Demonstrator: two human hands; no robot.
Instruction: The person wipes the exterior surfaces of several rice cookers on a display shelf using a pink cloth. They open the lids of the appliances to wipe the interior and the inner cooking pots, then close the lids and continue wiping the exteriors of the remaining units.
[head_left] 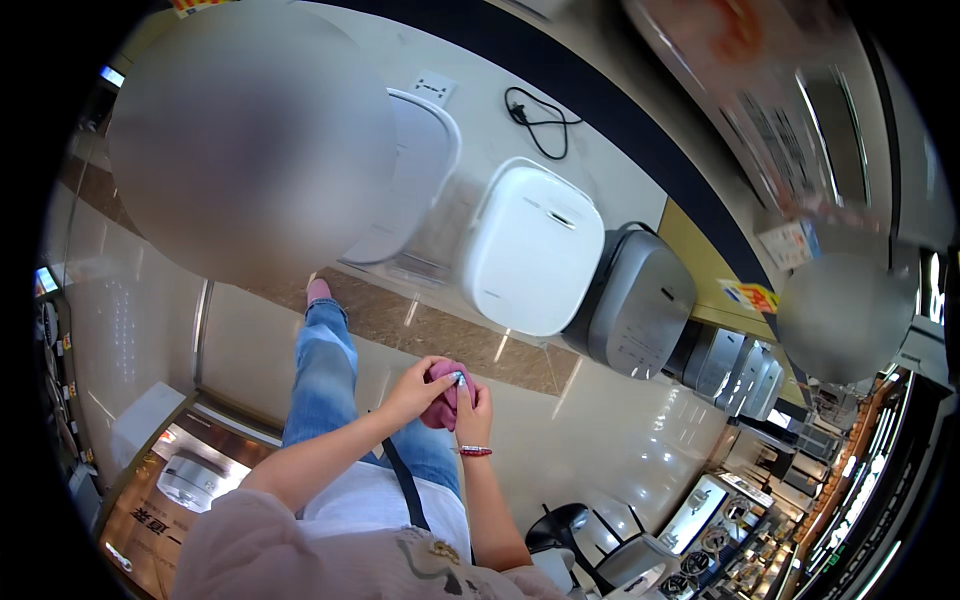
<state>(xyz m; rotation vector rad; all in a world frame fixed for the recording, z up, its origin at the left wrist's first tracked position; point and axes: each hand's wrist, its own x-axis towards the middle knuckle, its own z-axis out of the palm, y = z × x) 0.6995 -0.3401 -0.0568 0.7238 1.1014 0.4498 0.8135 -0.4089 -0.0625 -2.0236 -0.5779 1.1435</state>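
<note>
A bunched mauve-pink cloth (439, 409) is held in front of my body, over my jeans. My left hand (411, 387) closes on it from the left, with thumb and fingers bent round its upper part. From the right, my right hand (473, 417) grips the same cloth, its thumb pointing up; a red bracelet (475, 451) circles that wrist. Small, shiny, pale-blue spots show where the fingertips meet, too small to name. The cloth's underside is hidden by my hands.
Beyond my hands, a white rounded-box appliance (535, 250) stands beside a dark grey one (645, 305) on a white display counter (470, 60). A black power cord (548, 122) lies behind. Black stools (565, 525) stand at lower right, a display case (190, 480) at lower left.
</note>
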